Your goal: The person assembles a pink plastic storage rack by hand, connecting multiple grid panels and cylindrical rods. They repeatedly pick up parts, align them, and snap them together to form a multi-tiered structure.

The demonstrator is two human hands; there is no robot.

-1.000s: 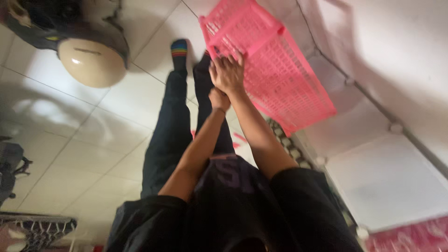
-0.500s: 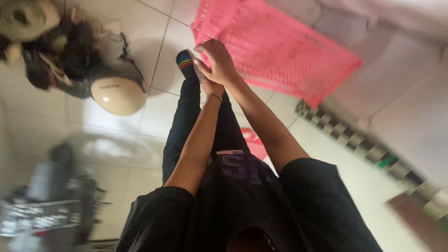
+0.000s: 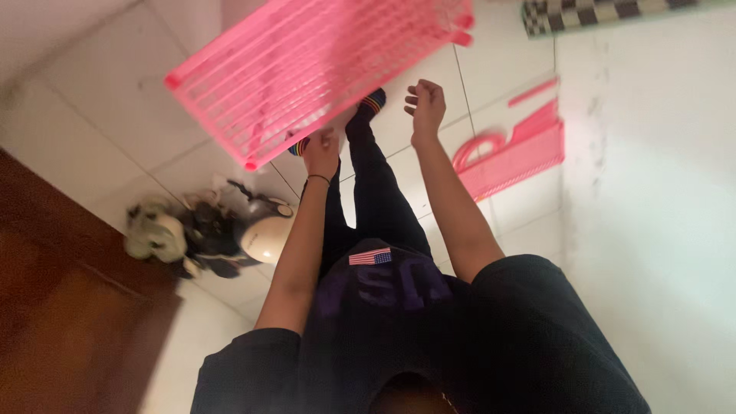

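Observation:
A pink plastic lattice crate [image 3: 322, 61] hangs tilted above the white tiled floor, in front of my legs. My left hand [image 3: 322, 152] grips its lower edge near one corner. My right hand [image 3: 425, 103] is off the crate, a little to its right, with the fingers loosely curled and nothing in them. Below the hands I see my dark trousers and my striped socks [image 3: 373, 100].
A flat pink plastic piece [image 3: 510, 153] lies on the floor to the right, by a white wall [image 3: 652, 230]. A cream helmet [image 3: 264, 239] and dark bags [image 3: 192, 230] sit at the left. A brown wooden panel [image 3: 61, 307] fills the lower left. A checkered mat [image 3: 613, 11] lies at the top right.
My view has swung round, and the crate now sits at the upper left instead of the right. My right hand has let go of it; my left hand holds its edge.

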